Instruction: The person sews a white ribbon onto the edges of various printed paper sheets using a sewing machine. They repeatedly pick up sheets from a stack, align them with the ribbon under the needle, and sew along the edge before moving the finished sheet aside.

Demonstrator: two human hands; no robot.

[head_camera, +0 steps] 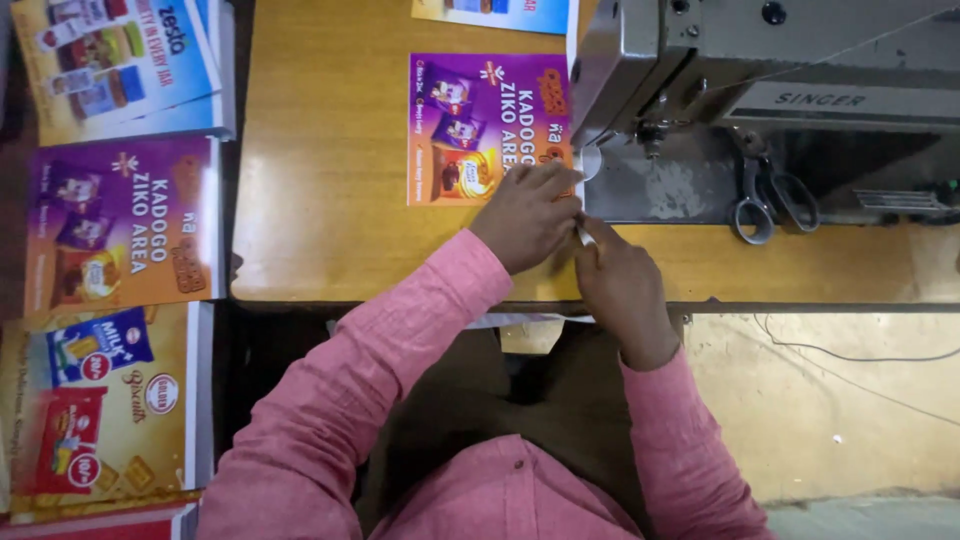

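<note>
Pinching a white strip with our right hand, left hand flat on the purple poster by the sewing machine, we see stitching barely begun, stacked posters waiting.

Small sewing workshop, seen from my head camera.

I'm seated at a worn wooden bench with a grey industrial sewing machine set into it, steel scissors lying on its bed. Printed advertising banners are the work material: a purple and orange one on the bench, more stacked in piles to the side. Loose cable trails over a bare, stained floor.
</note>
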